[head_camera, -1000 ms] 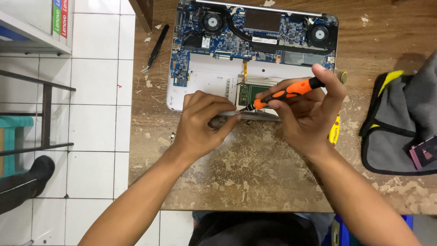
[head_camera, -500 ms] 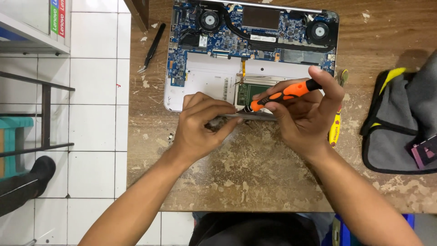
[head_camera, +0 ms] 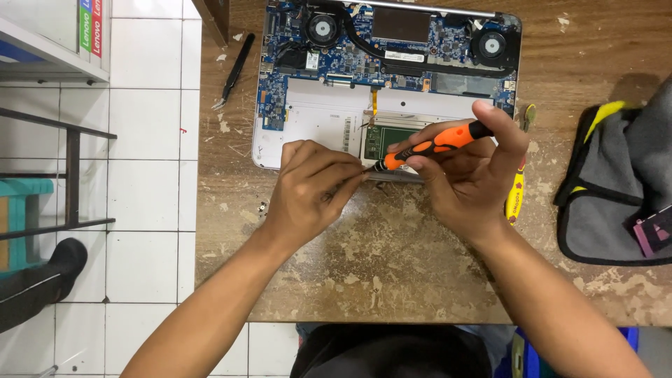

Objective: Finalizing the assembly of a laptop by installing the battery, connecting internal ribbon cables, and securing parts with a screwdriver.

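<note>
Seen from above, an opened laptop [head_camera: 315,133] lies bottom-up in the upper middle of the frame on a worn wooden table [head_camera: 392,266], its blue circuit board, two round fans and a small green board exposed. The right hand [head_camera: 476,175], right of centre, grips an orange-and-black screwdriver [head_camera: 430,145] between thumb and curled fingers, its tip slanting down-left toward the laptop's near edge. The left hand [head_camera: 311,189], at centre, is curled with fingertips pinched together right at the screwdriver's tip; whatever it pinches is too small to make out, possibly a screw. Black tweezers [head_camera: 234,70] lie on the table at upper left. A yellow tool [head_camera: 516,196] rests just right of the right hand, and a grey pouch [head_camera: 623,182] sits at the right edge.
</note>
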